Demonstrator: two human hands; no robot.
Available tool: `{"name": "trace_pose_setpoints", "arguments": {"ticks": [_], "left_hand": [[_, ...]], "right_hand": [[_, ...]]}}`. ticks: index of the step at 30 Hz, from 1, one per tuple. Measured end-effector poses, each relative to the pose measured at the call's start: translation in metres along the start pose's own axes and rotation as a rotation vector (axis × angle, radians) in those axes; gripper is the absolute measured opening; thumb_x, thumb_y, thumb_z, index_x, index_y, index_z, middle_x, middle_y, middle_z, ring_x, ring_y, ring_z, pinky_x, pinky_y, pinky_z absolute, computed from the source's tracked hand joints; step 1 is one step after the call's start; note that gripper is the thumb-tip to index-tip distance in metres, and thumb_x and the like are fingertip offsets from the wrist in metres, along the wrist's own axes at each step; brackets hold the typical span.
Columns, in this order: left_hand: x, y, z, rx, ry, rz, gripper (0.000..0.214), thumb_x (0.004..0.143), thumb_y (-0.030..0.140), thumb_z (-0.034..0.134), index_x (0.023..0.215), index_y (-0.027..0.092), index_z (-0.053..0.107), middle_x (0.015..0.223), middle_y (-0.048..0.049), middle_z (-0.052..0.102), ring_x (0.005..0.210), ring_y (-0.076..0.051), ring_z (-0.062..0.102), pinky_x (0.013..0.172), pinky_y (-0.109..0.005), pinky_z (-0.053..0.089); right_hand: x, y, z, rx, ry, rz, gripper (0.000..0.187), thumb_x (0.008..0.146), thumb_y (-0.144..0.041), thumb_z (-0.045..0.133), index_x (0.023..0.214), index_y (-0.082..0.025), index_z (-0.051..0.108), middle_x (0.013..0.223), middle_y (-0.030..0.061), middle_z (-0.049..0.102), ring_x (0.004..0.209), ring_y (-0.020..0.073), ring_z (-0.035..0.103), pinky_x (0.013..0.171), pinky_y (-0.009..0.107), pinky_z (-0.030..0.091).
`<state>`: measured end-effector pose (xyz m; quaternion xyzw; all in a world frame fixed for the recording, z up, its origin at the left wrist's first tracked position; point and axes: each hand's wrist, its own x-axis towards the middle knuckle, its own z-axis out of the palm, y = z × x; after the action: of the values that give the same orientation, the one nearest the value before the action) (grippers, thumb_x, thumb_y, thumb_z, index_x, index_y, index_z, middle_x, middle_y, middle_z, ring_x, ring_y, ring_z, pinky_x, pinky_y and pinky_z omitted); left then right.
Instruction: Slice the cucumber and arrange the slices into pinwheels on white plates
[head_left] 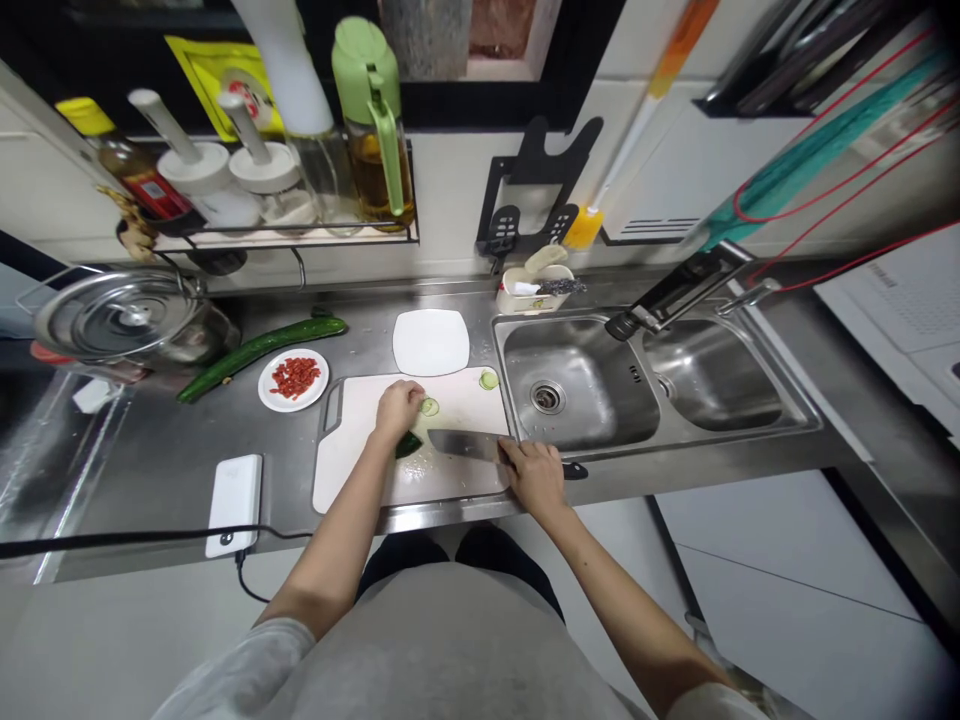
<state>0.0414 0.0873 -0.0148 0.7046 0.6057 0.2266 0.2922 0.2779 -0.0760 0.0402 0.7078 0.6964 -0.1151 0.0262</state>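
Steel glints beneath the right hand point(536, 475), its fingers closed around the knife point(469, 446), reaching forward to the blade's heel, a hold that appears to steady the blade. The tip points to 9 o'clock above the board point(457, 485); whether it touches the surface cannot be told. The left hand point(399, 408) has its fingertips bunched just beside a cucumber slice point(429, 407), short of the blade; whether they pinch anything is hidden. A dark green chunk point(407, 444) lies on the board, close to the left wrist.

From the board's centre, more slices point(488, 379) sit in the corner at 2 o'clock, probably parked there to leave working room. A square plate point(431, 342) stands at 12 o'clock, within easy reach. At 10 lie a saucer point(294, 405) of red pieces point(295, 377), a long cucumber point(262, 354) and a lidded pot point(135, 315). The sink point(600, 400), between 2 and 3, limits space on that side. At 8, a cable point(150, 538) crosses a white device point(234, 490) towards the left forearm, a possible snag.
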Motion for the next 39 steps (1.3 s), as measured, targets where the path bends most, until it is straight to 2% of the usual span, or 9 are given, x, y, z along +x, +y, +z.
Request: {"name": "trace_pose_setpoints", "arguments": {"ticks": [4, 6, 7, 11, 14, 17, 20, 26, 39], "left_hand": [[-0.022, -0.011, -0.008, -0.228, 0.34, -0.2, 0.027, 0.085, 0.031, 0.048, 0.1, 0.018, 0.066, 0.088, -0.0043, 0.066, 0.07, -0.014, 0.056, 0.07, -0.027, 0.047], [-0.043, -0.015, -0.01, -0.255, 0.438, -0.202, 0.03, 0.086, 0.035, 0.048, 0.102, 0.017, 0.066, 0.087, -0.0047, 0.066, 0.07, -0.014, 0.057, 0.068, -0.027, 0.047], [-0.055, -0.015, -0.009, -0.241, 0.45, -0.162, 0.028, 0.086, 0.036, 0.05, 0.1, 0.018, 0.066, 0.09, -0.0053, 0.066, 0.072, -0.014, 0.058, 0.068, -0.027, 0.048], [-0.1, -0.015, 0.001, -0.15, 0.375, 0.073, 0.023, 0.088, 0.034, 0.051, 0.096, 0.021, 0.068, 0.098, -0.0068, 0.066, 0.094, -0.019, 0.061, 0.083, -0.034, 0.05], [-0.116, -0.018, 0.01, -0.126, 0.354, 0.161, 0.024, 0.09, 0.03, 0.05, 0.104, 0.022, 0.068, 0.102, -0.0069, 0.067, 0.099, -0.019, 0.061, 0.089, -0.037, 0.05], [-0.119, -0.024, 0.017, -0.102, 0.343, 0.197, 0.025, 0.091, 0.029, 0.05, 0.108, 0.023, 0.067, 0.103, -0.0069, 0.068, 0.099, -0.019, 0.061, 0.089, -0.037, 0.052], [-0.118, -0.031, 0.021, -0.08, 0.338, 0.222, 0.025, 0.09, 0.03, 0.052, 0.108, 0.025, 0.068, 0.103, -0.0074, 0.068, 0.098, -0.019, 0.062, 0.088, -0.037, 0.053], [-0.12, -0.036, 0.026, -0.068, 0.341, 0.28, 0.023, 0.089, 0.03, 0.053, 0.105, 0.025, 0.069, 0.105, -0.0073, 0.068, 0.099, -0.019, 0.063, 0.088, -0.038, 0.053], [-0.122, -0.041, 0.03, -0.065, 0.343, 0.304, 0.022, 0.089, 0.028, 0.053, 0.105, 0.024, 0.069, 0.106, -0.0073, 0.067, 0.099, -0.018, 0.063, 0.088, -0.036, 0.054]], "right_hand": [[0.006, -0.009, 0.003, 0.222, -0.019, 0.108, 0.032, 0.094, -0.027, 0.038, 0.12, -0.021, 0.057, 0.099, 0.0055, 0.068, 0.09, 0.0188, 0.058, 0.072, 0.026, 0.033], [0.011, -0.016, 0.004, 0.305, -0.071, 0.158, 0.032, 0.096, -0.032, 0.033, 0.113, -0.02, 0.057, 0.092, 0.0043, 0.069, 0.084, 0.0184, 0.061, 0.066, 0.024, 0.033], [0.014, -0.02, 0.003, 0.333, -0.097, 0.171, 0.031, 0.096, -0.033, 0.033, 0.109, -0.02, 0.058, 0.089, 0.0037, 0.069, 0.082, 0.0183, 0.061, 0.064, 0.024, 0.033], [0.025, -0.039, -0.003, 0.33, -0.169, 0.121, 0.026, 0.094, -0.032, 0.035, 0.099, -0.02, 0.058, 0.085, 0.0031, 0.069, 0.08, 0.0181, 0.062, 0.062, 0.023, 0.033], [0.032, -0.054, -0.012, 0.196, -0.228, 0.056, 0.026, 0.094, -0.034, 0.037, 0.104, -0.02, 0.057, 0.084, 0.0049, 0.069, 0.079, 0.0205, 0.063, 0.062, 0.025, 0.032], [0.037, -0.069, -0.022, 0.084, -0.286, -0.015, 0.031, 0.096, -0.038, 0.034, 0.113, -0.018, 0.052, 0.085, 0.0079, 0.069, 0.078, 0.0223, 0.065, 0.062, 0.026, 0.034], [0.039, -0.081, -0.029, -0.003, -0.341, -0.079, 0.031, 0.098, -0.036, 0.029, 0.114, -0.018, 0.049, 0.087, 0.01, 0.069, 0.08, 0.0228, 0.065, 0.064, 0.028, 0.036], [0.035, -0.091, -0.036, -0.046, -0.41, -0.146, 0.03, 0.098, -0.034, 0.029, 0.114, -0.018, 0.049, 0.089, 0.0111, 0.068, 0.085, 0.0229, 0.065, 0.069, 0.029, 0.04], [0.026, -0.096, -0.034, -0.05, -0.406, -0.158, 0.027, 0.096, -0.026, 0.032, 0.111, -0.017, 0.052, 0.09, 0.0124, 0.069, 0.088, 0.0249, 0.066, 0.07, 0.031, 0.043]]}}
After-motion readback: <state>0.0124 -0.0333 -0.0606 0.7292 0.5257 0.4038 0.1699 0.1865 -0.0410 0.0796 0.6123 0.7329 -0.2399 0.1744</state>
